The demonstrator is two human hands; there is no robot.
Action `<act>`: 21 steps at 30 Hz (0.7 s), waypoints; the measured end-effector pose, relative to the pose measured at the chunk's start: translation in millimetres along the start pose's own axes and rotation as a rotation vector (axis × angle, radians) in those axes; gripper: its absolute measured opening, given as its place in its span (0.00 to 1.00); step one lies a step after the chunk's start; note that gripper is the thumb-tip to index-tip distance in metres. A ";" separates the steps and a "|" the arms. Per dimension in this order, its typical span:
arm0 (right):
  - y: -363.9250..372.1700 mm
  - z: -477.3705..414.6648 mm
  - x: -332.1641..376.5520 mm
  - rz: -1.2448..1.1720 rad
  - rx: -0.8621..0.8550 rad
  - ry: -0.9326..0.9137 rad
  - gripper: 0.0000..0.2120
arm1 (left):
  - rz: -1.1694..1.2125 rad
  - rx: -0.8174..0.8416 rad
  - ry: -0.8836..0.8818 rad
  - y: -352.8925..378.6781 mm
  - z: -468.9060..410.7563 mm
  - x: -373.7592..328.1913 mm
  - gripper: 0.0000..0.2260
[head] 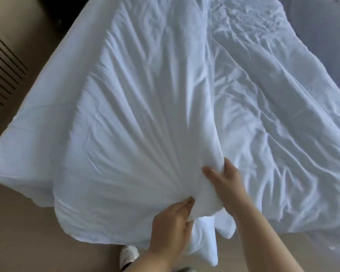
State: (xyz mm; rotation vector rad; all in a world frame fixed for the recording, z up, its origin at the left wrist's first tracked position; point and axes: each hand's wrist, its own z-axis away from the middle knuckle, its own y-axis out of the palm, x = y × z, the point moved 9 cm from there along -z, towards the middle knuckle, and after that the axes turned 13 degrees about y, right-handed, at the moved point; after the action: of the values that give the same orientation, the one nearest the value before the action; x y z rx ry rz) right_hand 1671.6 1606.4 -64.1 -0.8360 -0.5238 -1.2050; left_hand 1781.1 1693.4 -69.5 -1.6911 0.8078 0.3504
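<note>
- Forearms were seen nearest the lens, entering from 5 and 6 o'clock.
- The left hand (171, 226) was closed on a gathered corner of the white duvet (137, 107), with the bunched cloth pinched between fingers and thumb.
- The right hand (222, 179) was clamped on the same bunch, at 1 o'clock from the left hand.
- The duvet was fanned out from the grip toward 11 and 12 o'clock, with folds radiating across the bed's left part.
- A rumpled sheet (283, 95) was shown at 2 o'clock, beside the duvet.
- A white shoe (129, 255) was seen at 7 o'clock on the beige floor (18, 222).
- A slatted panel (2, 75) was seen at 9 o'clock.
</note>
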 end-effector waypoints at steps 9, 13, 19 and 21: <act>-51.3 -20.0 -96.3 0.368 -0.102 0.190 0.10 | -0.227 0.390 -0.049 52.0 25.6 34.2 0.13; -50.0 -21.0 -157.7 0.373 -0.110 0.342 0.09 | -0.363 -0.075 -0.284 -46.7 65.4 114.4 0.21; -62.0 4.5 -126.3 0.462 -0.571 0.265 0.35 | -0.165 -0.332 -1.103 -148.3 119.4 218.1 0.43; -40.8 9.4 -83.1 0.545 -0.611 0.004 0.43 | 0.060 -0.385 -1.182 -147.2 125.5 232.6 0.39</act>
State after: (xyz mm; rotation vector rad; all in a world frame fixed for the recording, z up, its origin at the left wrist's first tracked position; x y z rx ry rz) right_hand 1608.7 1658.3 -109.0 -1.3864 0.1023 -0.8533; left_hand 2069.8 1749.0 -140.6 -1.4324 -0.1108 1.4357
